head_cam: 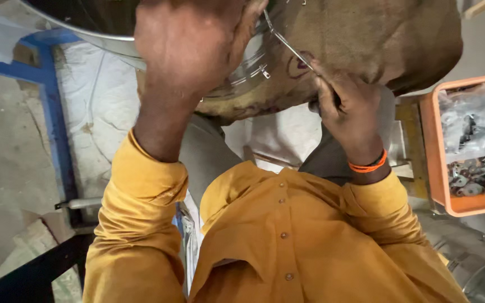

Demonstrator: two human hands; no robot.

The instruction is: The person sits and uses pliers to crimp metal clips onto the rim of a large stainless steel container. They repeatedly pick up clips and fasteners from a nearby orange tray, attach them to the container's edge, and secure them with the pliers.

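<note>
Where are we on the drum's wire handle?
Done: a small metal clip already sits on the steel drum rim. In hand: left hand steadies the drum, right hand grips the wire handle. Left: cannot tell whether the wire's end is hooked; loose fittings remain in the orange tray.

A mustard-yellow shirt [287, 241] with brown buttons is worn, and an orange band [367, 165] is seen at the wrist. Silver-grey metal parts [478, 174] are held in an orange crate [430, 163]. A blue frame [54, 120] borders a white cloth [99, 106].
</note>
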